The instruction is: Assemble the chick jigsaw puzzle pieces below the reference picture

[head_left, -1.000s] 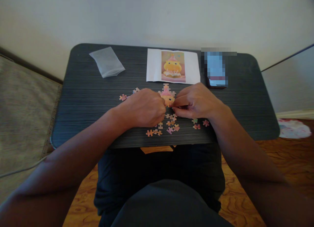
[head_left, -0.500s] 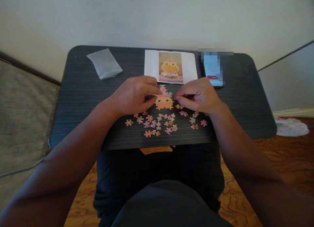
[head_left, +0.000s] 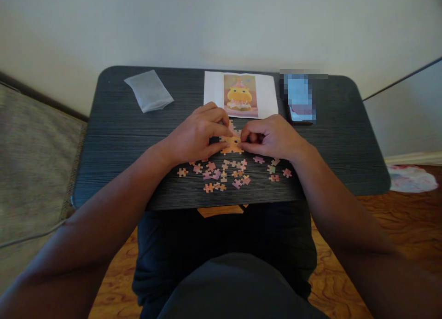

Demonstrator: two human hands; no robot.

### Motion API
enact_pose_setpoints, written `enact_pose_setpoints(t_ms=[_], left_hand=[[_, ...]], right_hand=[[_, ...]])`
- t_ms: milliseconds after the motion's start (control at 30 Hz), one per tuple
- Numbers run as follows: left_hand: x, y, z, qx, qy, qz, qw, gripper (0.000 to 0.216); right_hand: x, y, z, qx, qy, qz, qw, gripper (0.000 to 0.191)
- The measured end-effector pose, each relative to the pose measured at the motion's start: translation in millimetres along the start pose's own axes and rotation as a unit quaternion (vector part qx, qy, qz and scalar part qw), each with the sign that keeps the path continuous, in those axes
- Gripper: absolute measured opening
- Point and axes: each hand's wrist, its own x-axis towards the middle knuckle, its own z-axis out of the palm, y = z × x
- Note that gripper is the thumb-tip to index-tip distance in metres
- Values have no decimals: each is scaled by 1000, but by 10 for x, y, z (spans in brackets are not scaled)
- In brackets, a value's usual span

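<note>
A partly joined jigsaw cluster (head_left: 232, 144), orange and pink, lies in the middle of the dark table (head_left: 113, 139). My left hand (head_left: 198, 135) pinches its left side with thumb and fingers. My right hand (head_left: 272, 137) presses against its right side, fingers curled; whether a loose piece sits under them is hidden. Several loose jigsaw pieces (head_left: 221, 174) are scattered just in front of both hands, toward the near edge. A printed reference picture (head_left: 240, 95) of a yellow figure lies beyond the hands.
A clear plastic bag (head_left: 149, 90) lies at the table's far left. A phone (head_left: 299, 101) rests at the far right next to the picture. The wall is close behind the table. Wood floor and a rug flank it.
Both hands moved up from the loose pieces to the joined cluster and closed in on it from either side. The loose pieces in front became uncovered.
</note>
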Motion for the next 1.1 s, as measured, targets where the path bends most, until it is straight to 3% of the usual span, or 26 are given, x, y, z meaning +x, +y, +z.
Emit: enact_pose_setpoints(t_ms=[433, 767, 1100], left_hand=[[5, 14, 123, 27, 21, -32, 999, 25], [0, -52, -49, 16, 46, -48, 998, 20], [-79, -173, -452, -24, -74, -205, 976, 24]], right_hand=[[25, -54, 16, 20, -23, 4, 1000, 16], [-38, 50, -93, -6, 82, -4, 997, 21], [-60, 76, -151, -18, 115, 30, 993, 19]])
